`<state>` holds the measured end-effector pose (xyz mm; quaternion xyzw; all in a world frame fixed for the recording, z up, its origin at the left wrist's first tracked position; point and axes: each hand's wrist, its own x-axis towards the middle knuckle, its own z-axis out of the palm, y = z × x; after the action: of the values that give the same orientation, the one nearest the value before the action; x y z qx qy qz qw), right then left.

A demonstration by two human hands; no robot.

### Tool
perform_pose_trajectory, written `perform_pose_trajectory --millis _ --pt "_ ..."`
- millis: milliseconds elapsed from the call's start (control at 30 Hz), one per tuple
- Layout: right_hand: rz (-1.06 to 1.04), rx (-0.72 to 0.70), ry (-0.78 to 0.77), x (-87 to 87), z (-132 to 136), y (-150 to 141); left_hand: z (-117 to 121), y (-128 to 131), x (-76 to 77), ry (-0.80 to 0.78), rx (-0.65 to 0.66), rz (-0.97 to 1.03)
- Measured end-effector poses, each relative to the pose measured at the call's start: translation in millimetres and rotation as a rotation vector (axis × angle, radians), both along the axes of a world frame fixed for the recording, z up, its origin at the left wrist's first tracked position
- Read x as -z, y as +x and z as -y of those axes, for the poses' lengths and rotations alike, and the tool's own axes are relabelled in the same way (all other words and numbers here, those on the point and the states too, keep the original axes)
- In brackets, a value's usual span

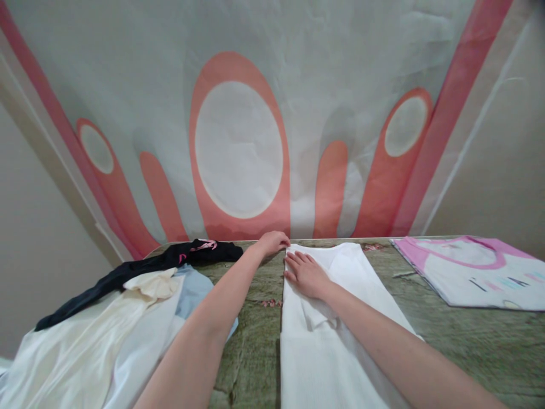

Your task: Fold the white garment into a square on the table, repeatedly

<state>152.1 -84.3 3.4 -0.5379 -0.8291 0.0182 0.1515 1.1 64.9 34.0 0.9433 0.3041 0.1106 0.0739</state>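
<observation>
A white garment [340,341] lies folded lengthwise on the green patterned table [255,341], reaching from the near edge to the far edge. My right hand [304,272] rests flat on it near its far left edge, fingers stretched out. At the garment's far left corner my left hand [272,242] has its fingers curled over the cloth edge, gripping it.
A heap of clothes lies at the left: a black garment with pink print [170,262], a cream one [149,287], a light blue one [193,289] and white cloth [85,352]. A folded pink-and-white shirt [468,272] lies at the right. A red-and-grey banner [238,147] hangs behind.
</observation>
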Motion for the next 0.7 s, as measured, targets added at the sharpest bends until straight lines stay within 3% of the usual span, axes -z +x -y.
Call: perform_pose_trajectory --millis 267,700 --pt "0.000 0.002 -0.022 -4.3 2 -1 2 9 -14.5 0.019 -0.037 -0.102" --pt "-0.003 0.005 -0.009 -3.0 2 -1 5 9 -6.3 0.017 -0.102 -0.065"
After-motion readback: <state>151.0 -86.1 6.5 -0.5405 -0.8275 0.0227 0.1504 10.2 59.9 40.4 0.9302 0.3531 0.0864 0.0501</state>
